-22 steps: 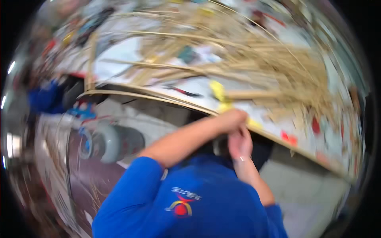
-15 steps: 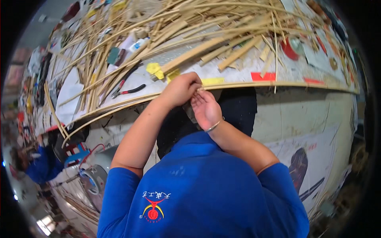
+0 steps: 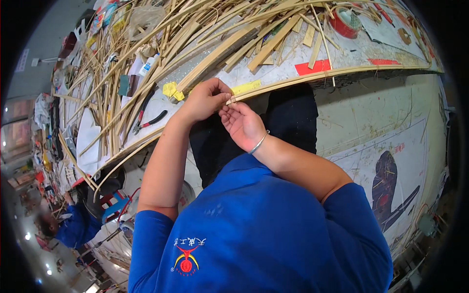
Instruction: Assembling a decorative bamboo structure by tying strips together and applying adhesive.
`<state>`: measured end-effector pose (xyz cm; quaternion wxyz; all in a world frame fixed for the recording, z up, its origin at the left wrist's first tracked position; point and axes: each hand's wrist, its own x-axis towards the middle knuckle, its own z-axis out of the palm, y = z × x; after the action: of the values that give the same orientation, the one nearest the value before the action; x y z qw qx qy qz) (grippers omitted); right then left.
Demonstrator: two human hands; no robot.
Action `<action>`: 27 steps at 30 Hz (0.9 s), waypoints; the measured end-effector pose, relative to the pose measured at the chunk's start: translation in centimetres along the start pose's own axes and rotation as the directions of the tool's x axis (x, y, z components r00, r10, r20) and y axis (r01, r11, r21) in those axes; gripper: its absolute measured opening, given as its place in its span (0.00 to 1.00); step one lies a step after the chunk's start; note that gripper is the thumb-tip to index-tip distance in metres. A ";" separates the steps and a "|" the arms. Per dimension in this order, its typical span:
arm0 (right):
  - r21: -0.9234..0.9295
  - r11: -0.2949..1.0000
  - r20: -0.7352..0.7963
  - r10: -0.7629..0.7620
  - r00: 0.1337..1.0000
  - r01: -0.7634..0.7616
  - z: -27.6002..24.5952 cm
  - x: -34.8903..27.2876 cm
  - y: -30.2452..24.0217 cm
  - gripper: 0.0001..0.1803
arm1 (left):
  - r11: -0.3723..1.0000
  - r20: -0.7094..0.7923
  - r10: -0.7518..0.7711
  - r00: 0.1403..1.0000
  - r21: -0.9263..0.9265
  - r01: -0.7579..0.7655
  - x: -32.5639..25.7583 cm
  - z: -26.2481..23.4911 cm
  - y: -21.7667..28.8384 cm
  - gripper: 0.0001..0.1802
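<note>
Long, thin bamboo strips (image 3: 288,82) run along the front edge of the worktable and pass through my fingers. My left hand (image 3: 205,101) is closed from above, thumb and forefinger pinching the strips. Just beside it, my right hand (image 3: 245,128) is turned palm up with its fingers curled, and its fingertips meet the strips from below. Whether something small, such as a tie, sits between the fingertips is too fine to make out. A curved bamboo strip end (image 3: 110,178) sticks out past the table edge on the left.
Pliers (image 3: 149,122) with red-and-black handles lie left of my hands, near crumpled yellow paper (image 3: 172,91). A heap of bamboo strips (image 3: 210,31) covers the table's far side. A red tape roll (image 3: 345,23) sits at far right. Another person (image 3: 78,222) crouches at lower left.
My view has shifted, so table and hands appear higher and a little to the left. Both hands stay close together at the strips, with the right fingers now more curled inward.
</note>
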<state>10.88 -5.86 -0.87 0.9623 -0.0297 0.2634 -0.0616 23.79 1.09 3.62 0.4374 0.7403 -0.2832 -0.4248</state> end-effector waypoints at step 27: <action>-0.830 -0.068 0.522 -0.441 0.730 0.553 -0.6 -1.6 -2.3 0.06 | 0.995 -0.137 0.086 0.987 0.056 -0.079 0.8 -0.2 -2.0 0.06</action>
<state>8.98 -7.89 -0.37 0.6257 -0.7284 0.1650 -0.2250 24.44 1.43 1.56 0.4545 0.7666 -0.2929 -0.3465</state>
